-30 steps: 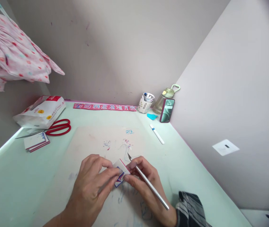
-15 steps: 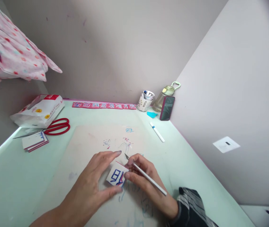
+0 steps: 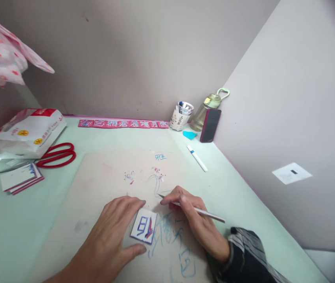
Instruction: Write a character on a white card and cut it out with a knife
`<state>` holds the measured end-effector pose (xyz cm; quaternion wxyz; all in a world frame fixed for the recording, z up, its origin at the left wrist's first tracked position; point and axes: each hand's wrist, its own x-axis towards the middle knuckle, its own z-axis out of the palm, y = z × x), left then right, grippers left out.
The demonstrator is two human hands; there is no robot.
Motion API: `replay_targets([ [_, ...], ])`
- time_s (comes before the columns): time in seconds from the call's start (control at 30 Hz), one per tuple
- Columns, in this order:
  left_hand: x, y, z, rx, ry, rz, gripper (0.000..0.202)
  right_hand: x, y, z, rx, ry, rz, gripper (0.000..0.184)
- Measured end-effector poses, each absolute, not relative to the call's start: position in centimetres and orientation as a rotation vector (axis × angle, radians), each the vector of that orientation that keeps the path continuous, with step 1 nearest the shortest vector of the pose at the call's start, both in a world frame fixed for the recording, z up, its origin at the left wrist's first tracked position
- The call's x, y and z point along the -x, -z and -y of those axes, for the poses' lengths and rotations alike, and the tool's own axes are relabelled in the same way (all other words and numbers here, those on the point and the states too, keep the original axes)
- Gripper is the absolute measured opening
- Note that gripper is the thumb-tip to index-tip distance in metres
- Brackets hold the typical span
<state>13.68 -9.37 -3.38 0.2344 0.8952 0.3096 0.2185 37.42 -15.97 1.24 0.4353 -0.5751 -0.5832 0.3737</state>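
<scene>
A small square white card (image 3: 135,232) lies on the marked sheet (image 3: 96,188), with blue strokes forming a boxy character and a red stroke at its right side. My left hand (image 3: 111,232) is around the card's left side, thumb and fingers spread apart; whether the fingertips touch its edges I cannot tell. Between the fingers of my right hand (image 3: 194,216) is a craft knife (image 3: 208,214) with a slim silver handle. Its pointed blade aims left, just above the sheet and apart from the card.
Red-handled scissors (image 3: 57,155) lie by a stack of cards (image 3: 20,177) and a white paper bag (image 3: 37,129) at left. Along the back are a row of pink lettered tiles (image 3: 123,124), a pen cup (image 3: 181,116), a bottle (image 3: 207,114), a phone (image 3: 210,125) and a white pen (image 3: 197,158).
My right hand has come off the card and moved right with the knife, whose handle now lies flatter. The card has turned and rests on the sheet. The view has shifted slightly.
</scene>
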Motion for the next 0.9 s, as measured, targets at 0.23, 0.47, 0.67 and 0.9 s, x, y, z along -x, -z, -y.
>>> replay_targets([
  [0.23,-13.8,4.1,9.1,-2.463,-0.537,-0.847,0.056,-36.9,-0.5,15.8,1.426,-1.238,1.199,0.021],
  [0.47,-13.8,4.6,8.8,-2.477,-0.546,-0.834,0.053,-36.6,-0.1,15.8,1.498,-1.129,1.262,0.030],
  [0.67,-13.8,4.5,8.8,-2.473,-0.531,-0.819,0.052,-36.2,0.0,15.7,1.526,-1.035,1.346,0.031],
  [0.9,-13.9,4.4,8.9,-2.467,-0.559,-0.828,0.052,-36.0,-0.1,15.6,1.564,-1.020,1.384,0.030],
])
